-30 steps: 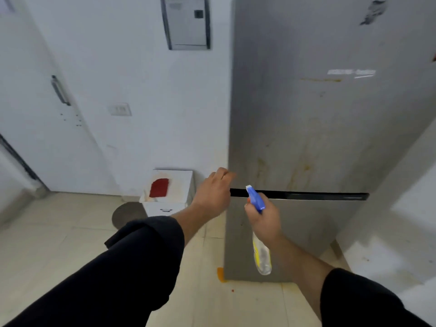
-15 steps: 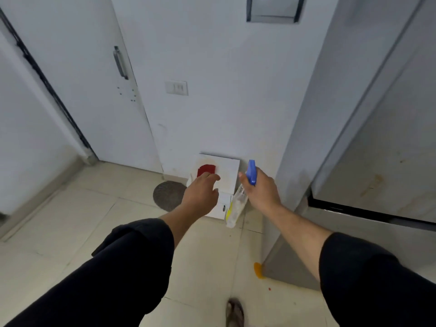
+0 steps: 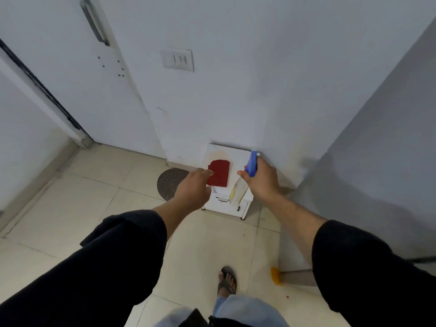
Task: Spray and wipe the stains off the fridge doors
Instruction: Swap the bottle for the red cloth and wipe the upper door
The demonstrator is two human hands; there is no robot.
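A red cloth (image 3: 220, 173) lies flat on top of a small white cabinet (image 3: 238, 155) against the wall. My left hand (image 3: 194, 188) hovers at the cloth's left edge, fingers apart, holding nothing. My right hand (image 3: 263, 181) grips a spray bottle (image 3: 238, 191) with a blue trigger head and a clear body with yellow liquid, hanging over the cabinet's right side. The grey fridge side (image 3: 382, 149) fills the right of the view; its doors are out of sight.
A white door (image 3: 70, 74) with a metal handle stands at the left. A round dark mat (image 3: 171, 182) lies on the tiled floor left of the cabinet. An orange smear (image 3: 274, 274) marks the floor by the fridge base. My sandalled foot (image 3: 226, 280) is below.
My view has swung left and down from the fridge doors to the small cabinet. Both hands moved toward it, the left one reaching the red cloth, the right one still holding the bottle.
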